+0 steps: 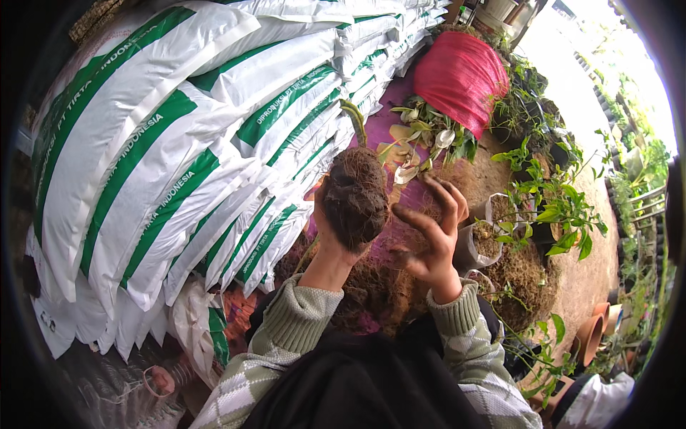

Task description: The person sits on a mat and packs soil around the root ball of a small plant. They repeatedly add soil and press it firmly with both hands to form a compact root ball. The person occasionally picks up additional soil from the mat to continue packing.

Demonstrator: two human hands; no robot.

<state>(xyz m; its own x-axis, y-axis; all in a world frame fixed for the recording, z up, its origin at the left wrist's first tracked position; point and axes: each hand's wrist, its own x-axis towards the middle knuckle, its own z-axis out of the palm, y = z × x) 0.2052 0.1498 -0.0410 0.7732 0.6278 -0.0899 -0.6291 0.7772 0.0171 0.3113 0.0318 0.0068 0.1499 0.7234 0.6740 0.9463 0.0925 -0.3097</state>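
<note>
My left hand [335, 236] holds up a dark root ball [356, 198] wrapped in brown fibre, with a green stem [355, 120] rising from its top. To the right of it, my right hand [437, 230] is soiled, its fingers spread and slightly curled, with nothing between them. Beneath both hands lies a purple patterned mat [383, 241], strewn with loose brown fibres and soil [375, 287]. Cut leaves [423, 134] lie beyond my right hand, beside a red mesh sack [461, 78].
Stacked white and green plastic sacks [177, 123] fill the left side. On the right are an open white bag [482, 241] of fibrous material, a heap of brown fibre [522, 289], leafy potted plants [557, 214] and terracotta pots [589, 335]. Clear plastic [118, 389] lies at lower left.
</note>
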